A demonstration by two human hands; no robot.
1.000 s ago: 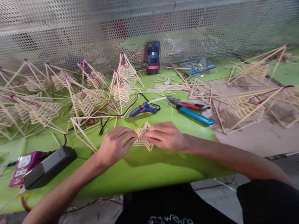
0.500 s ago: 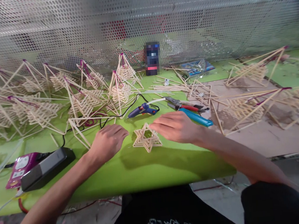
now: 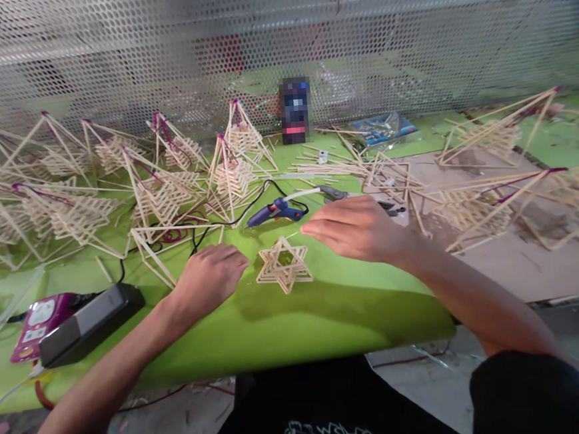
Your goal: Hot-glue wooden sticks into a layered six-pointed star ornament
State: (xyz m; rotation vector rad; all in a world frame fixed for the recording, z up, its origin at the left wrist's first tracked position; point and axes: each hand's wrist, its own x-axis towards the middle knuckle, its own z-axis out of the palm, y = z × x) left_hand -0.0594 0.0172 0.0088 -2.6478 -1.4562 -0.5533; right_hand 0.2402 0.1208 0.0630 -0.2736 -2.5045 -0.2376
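Between my hands a star-shaped frame of stacked wooden sticks (image 3: 284, 265) lies flat on the green tabletop. To its left is my left hand (image 3: 211, 274), apart from it, with the fingers pressed together in a pinch. My right hand (image 3: 358, 230) hovers at the star's upper right, its fingers drawn together and pointing left. Whatever either hand may hold is hidden or too small to make out. Just beyond the star lies a blue glue gun (image 3: 275, 211) with a pale glue stick in its back. My right hand covers most of a pair of pliers (image 3: 334, 192).
Several stick pyramids with purple cord (image 3: 159, 180) crowd the left side; more (image 3: 479, 212) stand on the brown board (image 3: 495, 281) at right. Loose sticks (image 3: 326, 168) lie behind the glue gun. A purple power strip (image 3: 42, 323) and black box (image 3: 90, 326) sit front left.
My right hand has moved a little right and away from the star, now covering the red and blue tool handles. My left hand and the star have hardly moved.
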